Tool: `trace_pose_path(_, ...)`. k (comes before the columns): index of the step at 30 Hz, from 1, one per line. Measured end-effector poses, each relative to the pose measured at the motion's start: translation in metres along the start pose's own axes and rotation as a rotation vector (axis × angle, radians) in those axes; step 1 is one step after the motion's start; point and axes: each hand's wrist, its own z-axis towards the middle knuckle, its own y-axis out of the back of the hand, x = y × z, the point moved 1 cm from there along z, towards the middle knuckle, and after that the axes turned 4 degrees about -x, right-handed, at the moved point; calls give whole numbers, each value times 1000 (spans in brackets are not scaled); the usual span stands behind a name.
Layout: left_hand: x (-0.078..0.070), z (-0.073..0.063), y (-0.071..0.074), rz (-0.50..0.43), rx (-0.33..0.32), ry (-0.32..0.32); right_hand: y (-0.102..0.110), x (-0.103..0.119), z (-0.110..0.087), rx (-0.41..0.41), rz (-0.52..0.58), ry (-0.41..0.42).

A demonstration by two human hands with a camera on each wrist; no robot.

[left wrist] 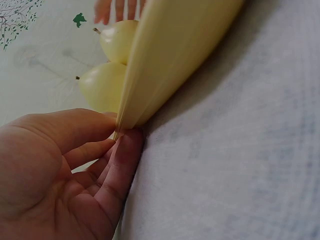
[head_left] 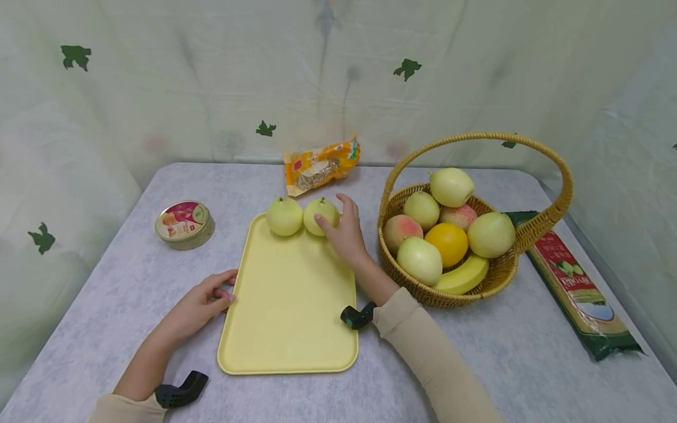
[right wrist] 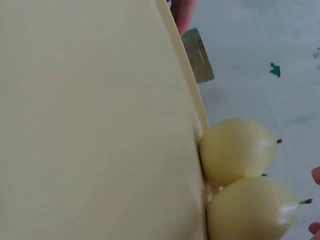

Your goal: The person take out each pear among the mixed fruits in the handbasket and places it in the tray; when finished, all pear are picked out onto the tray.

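Two pale green pears, a left one [head_left: 284,217] and a right one [head_left: 321,215], stand side by side at the far end of a yellow tray [head_left: 288,305]. My left hand [head_left: 203,302] pinches the tray's left rim; in the left wrist view the thumb lies on one side of the rim and fingers on the other. My right hand [head_left: 346,235] hovers by the right pear with thumb and fingers spread. The left and right wrist views show its fingertips [right wrist: 316,175] apart from the pears. Most of that hand is outside the right wrist view.
Right of the tray stands a wicker basket [head_left: 449,301] of pears, peaches, a banana and a yellow-orange fruit, its tall handle arching over. A long green-and-red packet [head_left: 576,282] lies beyond it. An orange bag [head_left: 322,167] sits behind the tray, and a round tin [head_left: 184,224] at left.
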Motion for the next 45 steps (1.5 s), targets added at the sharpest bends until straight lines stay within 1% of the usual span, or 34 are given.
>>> trace_pose_path(3, 0, -1, 0, 7, -5, -2, 5, 12, -12, 12, 11, 87)
trace_pose_path(8, 0, -1, 0, 0, -3, -8, 18, 27, -37, 59, 34, 313)
trace_pose_path(10, 0, -1, 0, -2, -2, -8, 26, 32, -46, 72, 57, 400)
trace_pose_path(12, 0, 0, 0, 0, -2, -8, 37, 36, -56, 86, 68, 464)
trace_pose_path(15, 0, 0, 1, 1, -2, -7, 56, 39, -68, 90, 41, 562)
trace_pose_path(18, 0, 0, 1, -4, 1, -11, 77, 38, -77, 66, -25, 671)
trace_pose_path(21, 0, 1, 0, -9, 4, -16, 96, 33, -83, 20, -79, 772)
trace_pose_path(25, 0, 1, 0, -9, 6, -19, 119, 24, -86, -53, -133, 849)
trace_pose_path(28, 0, 1, 0, -9, 5, -17, 132, 19, -87, -102, -159, 867)
trace_pose_path(34, 2, 1, 0, -14, 7, -19, 150, 17, -89, -135, -206, 818)
trace_pose_path(39, 2, 1, 0, -6, 6, -25, 158, 8, -91, -137, -237, 748)
trace_pose_path(45, 1, 0, 1, -5, 1, -21, 165, -2, -91, -94, -274, 646)
